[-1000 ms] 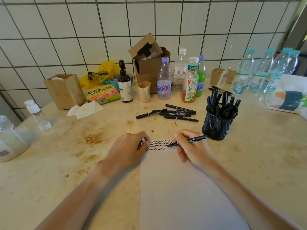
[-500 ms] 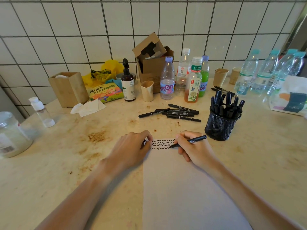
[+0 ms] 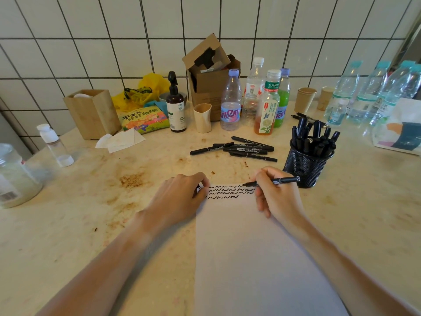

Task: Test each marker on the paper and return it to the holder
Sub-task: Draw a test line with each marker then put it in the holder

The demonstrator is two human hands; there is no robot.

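I see the paper (image 3: pixel 255 258) running from the counter's near edge, my left hand (image 3: pixel 180 197) curled on its far-left corner, apparently holding a cap. My right hand (image 3: pixel 276 197) grips the marker (image 3: pixel 272 181), tip at the squiggles (image 3: pixel 230 192). I'd stroke lightly, then cap. Beyond, the mesh holder (image 3: pixel 306 166) stands crowded just right; loose markers (image 3: pixel 237 148) lie towards the bottles (image 3: pixel 257 99).
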